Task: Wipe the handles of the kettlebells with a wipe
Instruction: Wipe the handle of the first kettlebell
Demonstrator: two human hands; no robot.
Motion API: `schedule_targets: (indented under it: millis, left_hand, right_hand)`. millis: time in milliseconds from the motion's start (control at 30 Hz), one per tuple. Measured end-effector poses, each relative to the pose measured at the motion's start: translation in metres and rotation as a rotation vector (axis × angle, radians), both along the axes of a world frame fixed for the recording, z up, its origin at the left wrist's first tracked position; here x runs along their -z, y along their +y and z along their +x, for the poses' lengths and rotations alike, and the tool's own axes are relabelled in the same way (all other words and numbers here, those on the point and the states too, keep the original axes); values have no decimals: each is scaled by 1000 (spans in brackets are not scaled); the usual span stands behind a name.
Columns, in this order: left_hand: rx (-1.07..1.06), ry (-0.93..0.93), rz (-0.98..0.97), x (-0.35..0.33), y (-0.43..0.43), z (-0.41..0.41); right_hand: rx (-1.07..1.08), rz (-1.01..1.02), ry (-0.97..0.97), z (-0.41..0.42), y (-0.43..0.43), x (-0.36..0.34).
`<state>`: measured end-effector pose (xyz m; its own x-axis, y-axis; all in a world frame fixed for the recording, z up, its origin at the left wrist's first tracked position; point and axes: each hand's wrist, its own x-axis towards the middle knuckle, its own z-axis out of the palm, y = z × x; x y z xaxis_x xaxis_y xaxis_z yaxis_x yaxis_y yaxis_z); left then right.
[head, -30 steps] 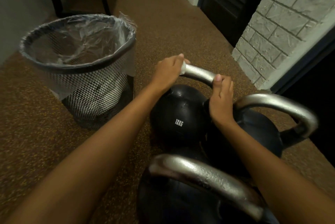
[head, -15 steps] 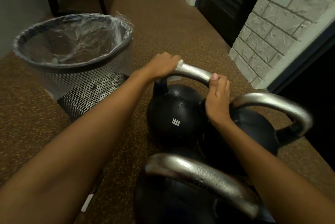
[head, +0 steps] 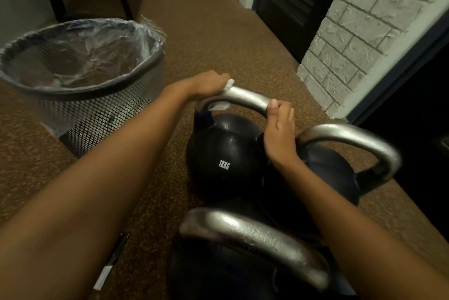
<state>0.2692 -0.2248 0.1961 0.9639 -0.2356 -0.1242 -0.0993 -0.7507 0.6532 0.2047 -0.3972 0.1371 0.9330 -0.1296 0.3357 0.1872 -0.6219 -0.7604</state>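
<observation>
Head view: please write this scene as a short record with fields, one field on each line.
setting: speckled floor, brick wall
kettlebells: three, black, silver handles
marked kettlebell: 12KG kettlebell
left hand: presses wipe on the left end of that kettlebell's handle
right hand: grips the handle's right end
bin: mesh, plastic liner, left of the kettlebells

left hand [head: 209, 83] with wipe [head: 222, 105] slid leftward along handle [head: 245, 98]

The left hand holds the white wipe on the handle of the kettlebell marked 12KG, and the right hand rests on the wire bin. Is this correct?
Not quite. The head view shows the right hand gripping the other end of the same handle, not the bin. The left hand does hold the wipe there.
</observation>
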Motion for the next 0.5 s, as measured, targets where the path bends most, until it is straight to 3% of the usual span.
schedule_targets:
  millis: [67,167,300,400,500]
  left_hand:
    - [-31,-63,90,-3,-10,0]
    - [7,-356,205,6,-19,-14]
    - [-71,-671,27,39,-8,-30]
    - [-87,-531,-87,34,-2,-29]
    - [-90,-358,26,10,-14,-23]
  right_hand:
    - [-3,2,-1,0,0,0]
    - [-8,11,11,0,0,-1]
    - [-2,13,20,0,0,-2]
    - [2,15,27,0,1,-2]
    - [9,16,17,0,1,-1]
